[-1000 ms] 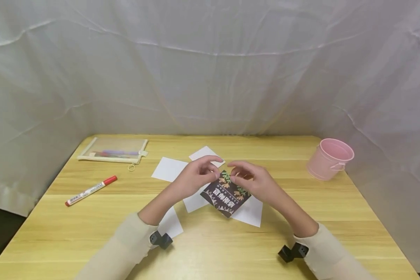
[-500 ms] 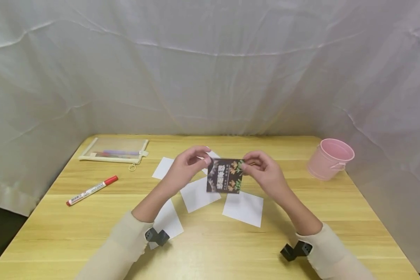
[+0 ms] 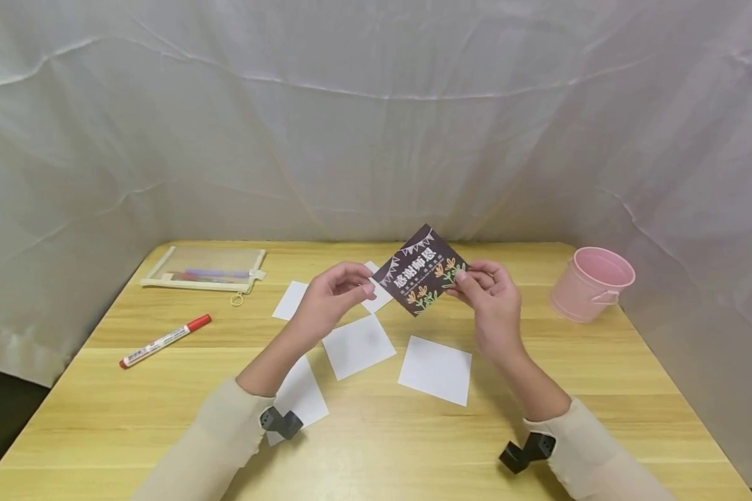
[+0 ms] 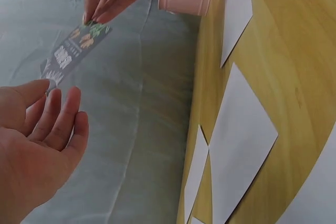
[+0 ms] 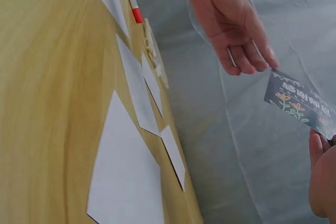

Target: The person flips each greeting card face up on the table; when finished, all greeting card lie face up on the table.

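A dark greeting card with white characters, a white bunting print and orange flowers is held up above the table, tilted. My right hand pinches its flowered right corner, thumb on the printed face. At the opposite corner is my left hand. In the left wrist view, the left thumb is at the card's corner while the other fingers stay apart and loosely bent. The right wrist view shows the left hand reaching that corner too. Under the hands lie several white cards on the table.
A pink bucket stands at the back right of the wooden table. At the back left lies a clear zip pouch with pens inside. A red-capped marker rests in front of it. Grey-white fabric hangs behind.
The greeting card has been raised and turned round, so its characters now read upright. The right hand has moved right with it, while the left hand's fingers have loosened at its left corner.
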`<state>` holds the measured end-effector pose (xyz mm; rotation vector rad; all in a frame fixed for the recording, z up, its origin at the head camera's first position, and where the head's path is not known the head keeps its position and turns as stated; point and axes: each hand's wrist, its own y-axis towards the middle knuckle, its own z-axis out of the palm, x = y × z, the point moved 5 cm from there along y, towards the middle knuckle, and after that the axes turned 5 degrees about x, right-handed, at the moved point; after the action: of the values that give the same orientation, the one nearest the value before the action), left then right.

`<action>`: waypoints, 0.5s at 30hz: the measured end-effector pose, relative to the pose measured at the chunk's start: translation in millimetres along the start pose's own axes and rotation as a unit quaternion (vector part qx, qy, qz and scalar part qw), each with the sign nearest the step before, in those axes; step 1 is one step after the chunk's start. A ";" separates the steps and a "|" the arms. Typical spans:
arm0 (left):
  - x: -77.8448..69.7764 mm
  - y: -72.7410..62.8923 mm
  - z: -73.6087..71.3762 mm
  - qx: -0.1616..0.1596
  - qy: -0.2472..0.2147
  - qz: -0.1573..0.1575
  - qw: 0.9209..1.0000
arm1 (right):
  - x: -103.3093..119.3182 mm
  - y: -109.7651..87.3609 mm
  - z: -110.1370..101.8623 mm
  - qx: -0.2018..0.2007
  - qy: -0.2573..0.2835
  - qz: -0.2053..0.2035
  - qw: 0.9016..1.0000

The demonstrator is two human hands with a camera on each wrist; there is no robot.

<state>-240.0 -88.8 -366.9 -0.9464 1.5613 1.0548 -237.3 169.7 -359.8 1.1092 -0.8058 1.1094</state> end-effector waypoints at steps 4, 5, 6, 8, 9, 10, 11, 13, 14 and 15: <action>-0.6 -0.6 0.4 -0.022 -0.015 -0.003 1.000 | -3.0 -1.6 2.0 -0.009 0.007 0.012 1.000; -0.2 -0.5 0.1 -0.029 -0.019 -0.004 0.999 | -3.7 -1.8 2.5 -0.010 0.009 0.014 1.000; 0.3 -0.3 -0.2 -0.036 -0.024 -0.004 0.999 | -4.1 -2.2 3.0 -0.010 0.011 0.016 1.000; 1.2 -0.3 -0.6 -0.046 -0.032 -0.004 0.998 | -4.7 -3.1 4.0 -0.010 0.015 0.017 1.000; 1.9 -0.4 -0.5 -0.047 -0.034 -0.004 0.998 | -5.0 -3.6 4.6 -0.009 0.016 0.018 1.000; 2.4 -0.4 -0.2 -0.047 -0.035 -0.003 0.998 | -5.3 -4.2 5.2 -0.008 0.017 0.018 1.000; 2.7 -0.8 0.1 -0.046 -0.038 -0.002 0.998 | -5.7 -4.7 5.8 -0.008 0.019 0.019 1.000; 3.2 -1.3 0.9 -0.044 -0.042 -0.001 0.998 | -6.8 -5.8 7.2 -0.006 0.023 0.020 1.000; 3.2 -1.6 1.1 -0.044 -0.045 -0.001 0.998 | -7.3 -6.2 8.0 -0.004 0.025 0.020 0.999; 3.0 -1.8 1.0 -0.045 -0.049 0.001 0.998 | -8.0 -6.5 8.6 -0.001 0.026 0.020 0.999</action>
<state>-238.6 -88.7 -370.3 -0.9395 1.4440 1.1634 -233.1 158.9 -366.5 1.0620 -0.7916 1.1658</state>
